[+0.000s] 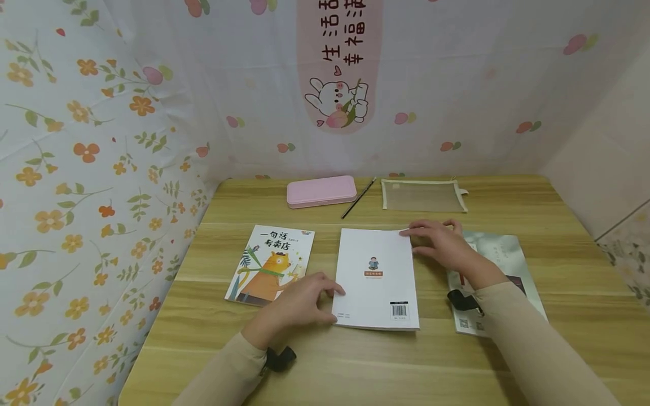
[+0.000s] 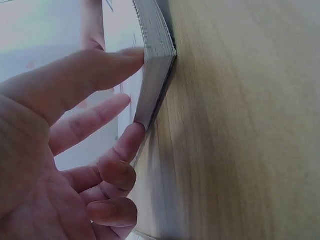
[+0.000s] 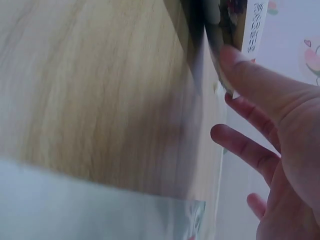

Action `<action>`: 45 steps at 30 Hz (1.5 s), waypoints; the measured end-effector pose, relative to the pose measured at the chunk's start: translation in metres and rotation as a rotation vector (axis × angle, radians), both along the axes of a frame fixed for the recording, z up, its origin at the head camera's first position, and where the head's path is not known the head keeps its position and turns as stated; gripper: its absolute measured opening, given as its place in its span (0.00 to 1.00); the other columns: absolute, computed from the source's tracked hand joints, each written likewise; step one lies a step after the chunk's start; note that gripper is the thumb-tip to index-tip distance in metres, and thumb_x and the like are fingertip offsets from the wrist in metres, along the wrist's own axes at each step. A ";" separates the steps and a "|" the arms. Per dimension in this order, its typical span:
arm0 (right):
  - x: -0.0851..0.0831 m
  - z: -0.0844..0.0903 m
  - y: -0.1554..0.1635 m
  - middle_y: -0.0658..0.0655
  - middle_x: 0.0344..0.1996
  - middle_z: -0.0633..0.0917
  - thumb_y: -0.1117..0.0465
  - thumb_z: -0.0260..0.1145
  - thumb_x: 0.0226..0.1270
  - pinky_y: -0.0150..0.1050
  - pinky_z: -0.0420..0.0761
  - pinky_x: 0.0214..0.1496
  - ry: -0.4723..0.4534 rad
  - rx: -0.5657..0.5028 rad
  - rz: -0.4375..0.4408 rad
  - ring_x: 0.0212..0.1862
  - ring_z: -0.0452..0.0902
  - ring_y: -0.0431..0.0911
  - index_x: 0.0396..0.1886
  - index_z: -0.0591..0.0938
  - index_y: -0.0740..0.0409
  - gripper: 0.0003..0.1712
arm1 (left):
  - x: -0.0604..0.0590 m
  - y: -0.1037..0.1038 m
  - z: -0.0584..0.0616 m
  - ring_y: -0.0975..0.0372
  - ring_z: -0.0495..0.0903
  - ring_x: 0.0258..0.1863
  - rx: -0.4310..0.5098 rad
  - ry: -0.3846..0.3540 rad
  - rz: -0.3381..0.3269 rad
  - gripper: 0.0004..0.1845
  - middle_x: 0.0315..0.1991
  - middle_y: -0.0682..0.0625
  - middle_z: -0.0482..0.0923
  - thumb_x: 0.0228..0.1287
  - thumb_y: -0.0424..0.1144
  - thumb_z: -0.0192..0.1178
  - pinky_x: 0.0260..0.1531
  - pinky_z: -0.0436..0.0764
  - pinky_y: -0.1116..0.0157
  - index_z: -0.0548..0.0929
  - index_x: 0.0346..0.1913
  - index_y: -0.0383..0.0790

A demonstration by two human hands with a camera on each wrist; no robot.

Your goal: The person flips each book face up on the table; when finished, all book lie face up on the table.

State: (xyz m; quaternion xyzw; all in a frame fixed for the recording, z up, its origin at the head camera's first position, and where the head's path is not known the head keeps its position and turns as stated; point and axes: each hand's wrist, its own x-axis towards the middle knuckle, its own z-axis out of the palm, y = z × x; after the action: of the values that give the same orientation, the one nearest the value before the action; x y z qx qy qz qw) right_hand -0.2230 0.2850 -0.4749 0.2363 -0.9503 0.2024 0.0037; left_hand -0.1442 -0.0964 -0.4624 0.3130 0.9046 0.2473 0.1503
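Note:
A white book [image 1: 378,279] lies in the middle of the table, back cover up, with a small reading figure and a barcode. My left hand [image 1: 304,301] is at its lower left edge. In the left wrist view, the thumb [image 2: 125,59] touches the book's corner and a fingertip meets the edge of the page block [image 2: 157,70]. My right hand [image 1: 442,245] pinches the upper right corner. From the right wrist, the thumb [image 3: 245,67] lies against the pictured cover [image 3: 232,22], and that side of the book stands off the table.
A picture book with a bear [image 1: 276,265] lies at left. Beneath my right forearm is a grey-green book [image 1: 525,265]. Along the back are a pink pencil case [image 1: 321,192], a dark pencil [image 1: 358,198] and a mesh pouch [image 1: 424,195]. Patterned cloth [image 1: 244,84] hangs behind the wooden table.

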 end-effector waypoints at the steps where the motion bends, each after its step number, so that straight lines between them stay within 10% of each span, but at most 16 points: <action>1: 0.000 0.000 0.001 0.57 0.65 0.80 0.59 0.75 0.66 0.64 0.52 0.61 0.000 -0.005 0.003 0.65 0.77 0.56 0.64 0.84 0.42 0.26 | 0.001 -0.001 0.000 0.68 0.71 0.34 -0.004 0.004 -0.004 0.28 0.44 0.57 0.79 0.50 0.50 0.81 0.34 0.71 0.71 0.86 0.56 0.54; 24: 0.000 0.022 0.014 0.51 0.53 0.85 0.60 0.76 0.64 0.57 0.51 0.55 0.022 -0.217 0.049 0.40 0.75 0.41 0.55 0.86 0.44 0.20 | 0.012 -0.001 -0.001 0.66 0.76 0.41 -0.021 0.129 0.068 0.27 0.48 0.59 0.78 0.48 0.44 0.76 0.41 0.77 0.68 0.81 0.54 0.54; 31: -0.002 0.027 0.016 0.51 0.50 0.86 0.66 0.76 0.63 0.53 0.66 0.57 0.062 -0.302 0.092 0.46 0.78 0.49 0.51 0.86 0.48 0.18 | 0.013 -0.006 0.001 0.63 0.77 0.43 0.102 0.123 0.150 0.22 0.49 0.58 0.82 0.48 0.37 0.75 0.45 0.78 0.64 0.84 0.49 0.52; 38: -0.002 0.034 0.021 0.52 0.52 0.82 0.65 0.69 0.71 0.42 0.74 0.50 -0.035 -0.355 0.011 0.46 0.73 0.45 0.56 0.84 0.51 0.16 | 0.009 -0.007 0.002 0.60 0.70 0.31 0.305 0.310 0.279 0.17 0.28 0.52 0.75 0.48 0.32 0.74 0.28 0.67 0.70 0.85 0.43 0.49; 45: 0.001 0.035 0.023 0.52 0.54 0.80 0.60 0.62 0.79 0.35 0.70 0.47 -0.074 -0.353 -0.022 0.45 0.69 0.40 0.59 0.82 0.51 0.14 | 0.003 -0.011 0.010 0.55 0.71 0.29 0.470 0.463 0.334 0.13 0.29 0.51 0.79 0.53 0.32 0.73 0.29 0.67 0.69 0.86 0.41 0.45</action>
State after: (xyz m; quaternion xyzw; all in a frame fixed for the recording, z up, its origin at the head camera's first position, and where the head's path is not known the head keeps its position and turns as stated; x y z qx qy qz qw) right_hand -0.2221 0.3077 -0.4396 0.2142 -0.9020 0.3746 0.0125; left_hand -0.1417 -0.1070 -0.4528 0.2347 0.8718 0.3920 -0.1769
